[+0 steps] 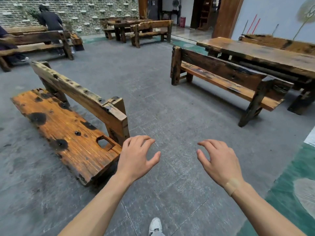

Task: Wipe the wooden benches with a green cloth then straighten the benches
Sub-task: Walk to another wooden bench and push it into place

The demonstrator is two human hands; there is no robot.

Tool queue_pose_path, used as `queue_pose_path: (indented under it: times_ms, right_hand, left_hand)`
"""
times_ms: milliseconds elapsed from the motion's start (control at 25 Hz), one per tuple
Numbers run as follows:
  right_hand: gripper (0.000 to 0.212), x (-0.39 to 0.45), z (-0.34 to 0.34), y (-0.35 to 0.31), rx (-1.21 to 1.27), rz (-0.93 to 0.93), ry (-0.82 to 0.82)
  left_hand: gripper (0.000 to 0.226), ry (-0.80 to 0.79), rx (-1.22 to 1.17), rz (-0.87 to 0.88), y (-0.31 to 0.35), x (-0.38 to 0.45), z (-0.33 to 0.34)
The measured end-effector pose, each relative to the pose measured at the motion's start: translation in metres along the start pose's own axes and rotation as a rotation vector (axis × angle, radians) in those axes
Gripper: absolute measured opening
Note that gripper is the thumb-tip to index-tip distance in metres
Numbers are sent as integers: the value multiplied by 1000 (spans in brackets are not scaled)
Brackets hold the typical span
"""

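Both hands hang empty over the grey floor [153, 99] in the lower middle of the frame, palms down, fingers spread and slightly curled: the left hand [136, 157] sits just past the near end of the bench [68, 133] at lower left, the right hand [219, 160] well apart from any furniture. Neither holds anything, and no green cloth shows anywhere in view, so the wiping looks either finished or not the step in hand; the loose, reaching pose suggests the person is walking up to take hold of a bench end, probably to straighten it. That bench lies at a slant across the left of the frame, its backrest [80, 94] toward the middle, which may be why it needs squaring up. A second bench [230, 82] stands at right, tucked close along a long table [255, 53], seemingly already in line with it. More benches and a table sit at upper middle, and another person [49, 21] bends over a bench at upper left, before a brick wall. A tan plaster [232, 186] wraps the right wrist. The near bench's legs are hidden under its seat, the right table runs off the frame edge, and only one shoe [155, 225] shows at the bottom edge. Where the cloth is cannot be told.
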State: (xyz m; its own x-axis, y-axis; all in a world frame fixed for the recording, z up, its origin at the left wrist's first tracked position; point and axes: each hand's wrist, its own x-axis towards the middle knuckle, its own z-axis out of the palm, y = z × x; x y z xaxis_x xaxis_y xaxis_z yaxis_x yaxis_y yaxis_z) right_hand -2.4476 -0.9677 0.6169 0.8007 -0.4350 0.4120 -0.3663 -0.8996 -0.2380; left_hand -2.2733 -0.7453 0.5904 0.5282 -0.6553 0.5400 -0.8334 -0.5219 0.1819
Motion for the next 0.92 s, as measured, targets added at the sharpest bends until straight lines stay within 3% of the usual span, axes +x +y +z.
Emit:
queue_pose_path:
  times_ms: [240, 480, 680, 920]
  right_hand:
    - [23, 172, 60, 41, -12, 33, -37]
    - [27, 308, 115, 106, 9, 56, -84]
    - [60, 446, 176, 172, 35, -27, -161]
    - [72, 616, 225, 205, 58, -194, -310]
  left_hand:
    - [50, -51, 26, 19, -72, 148, 89]
    - [49, -116, 47, 7, -109, 273, 178]
    - [52, -141, 130, -113, -131, 381, 261]
    - [60, -190, 205, -358, -160, 484, 312]
